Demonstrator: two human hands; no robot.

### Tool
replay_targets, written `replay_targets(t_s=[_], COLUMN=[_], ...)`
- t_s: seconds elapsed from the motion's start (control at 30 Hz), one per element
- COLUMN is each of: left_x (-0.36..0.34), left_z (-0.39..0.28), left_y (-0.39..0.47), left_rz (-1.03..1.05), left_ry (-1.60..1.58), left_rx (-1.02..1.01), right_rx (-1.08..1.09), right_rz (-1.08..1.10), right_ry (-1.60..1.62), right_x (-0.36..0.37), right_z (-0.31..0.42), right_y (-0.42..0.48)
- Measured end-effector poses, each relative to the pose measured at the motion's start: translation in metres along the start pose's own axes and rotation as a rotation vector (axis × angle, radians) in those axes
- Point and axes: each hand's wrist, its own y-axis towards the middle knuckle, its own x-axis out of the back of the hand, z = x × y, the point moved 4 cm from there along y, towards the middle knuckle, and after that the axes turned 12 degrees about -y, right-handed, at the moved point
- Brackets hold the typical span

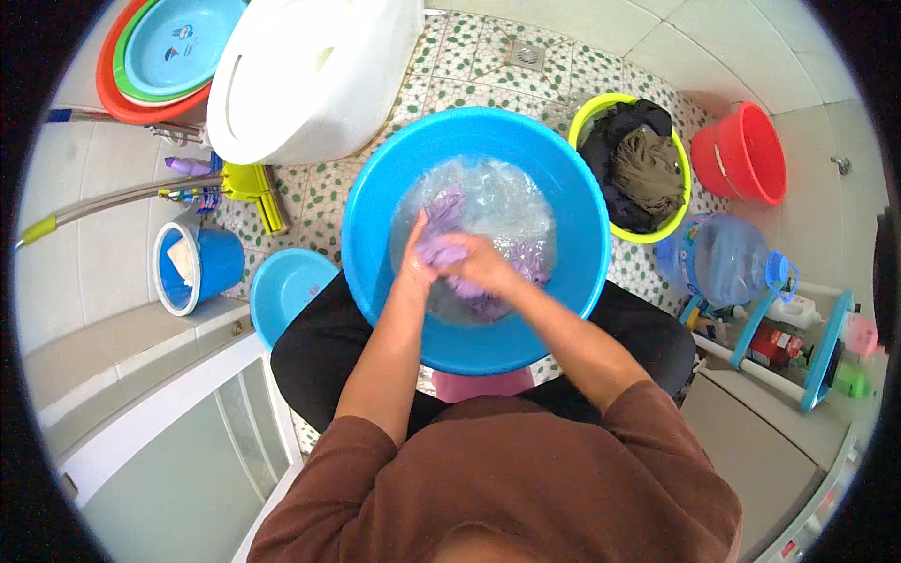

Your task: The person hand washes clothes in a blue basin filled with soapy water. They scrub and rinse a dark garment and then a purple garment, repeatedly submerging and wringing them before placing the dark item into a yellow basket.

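Observation:
A large blue plastic basin [479,132] stands between my knees, with soapy water [521,190] in its bottom. Bunched between my two hands is a wet purple cloth [445,211], part of it trailing in the water on the right side. My left hand [418,259] grips the cloth from the left, fingers pointing away from me. From the right, my right hand [482,266] closes over the same bundle, its fingertips partly hidden in the folds. Whether the purple fabric is one garment or more, I cannot tell.
Dark and olive clothes [646,169] fill a yellow-green basin [583,112] at right, near a red bucket [732,151] and a large water bottle [725,257]. At left are a small blue basin [281,292], a blue bucket [222,260], a squeeze mop [246,184] and a white toilet [295,84].

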Motion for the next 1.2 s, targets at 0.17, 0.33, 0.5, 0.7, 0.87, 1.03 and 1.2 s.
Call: replay_targets(t_s=[0.17,0.33,0.5,0.7,0.87,1.03,1.2], left_x=[0.030,0.020,-0.026,-0.030,0.024,0.013,0.005], left_z=[-0.002,0.019,0.027,-0.012,-0.016,-0.012,0.000], left_y=[-0.004,-0.007,-0.018,-0.025,-0.026,-0.023,-0.016], left_rz=[-0.137,-0.171,-0.326,-0.497,-0.634,-0.637,-0.523], left_ry=[0.015,0.078,0.200,0.452,0.616,0.448,0.194], left_rx=[0.073,-0.171,-0.248,-0.288,-0.366,-0.340,-0.062], right_rx=[0.322,0.372,-0.285,-0.149,-0.084,-0.293,-0.067], right_rz=[-0.180,-0.569,-0.529,-0.885,-0.360,-0.889,-0.106], right_ry=[-0.624,-0.754,-0.589,-0.479,-0.875,-0.584,-0.206], right_x=[-0.051,-0.028,0.055,0.114,0.076,0.092,0.020], right_z=[0.070,0.039,-0.025,-0.064,-0.115,-0.104,-0.016], right_y=[-0.045,-0.019,0.019,0.015,0.022,0.009,0.005])
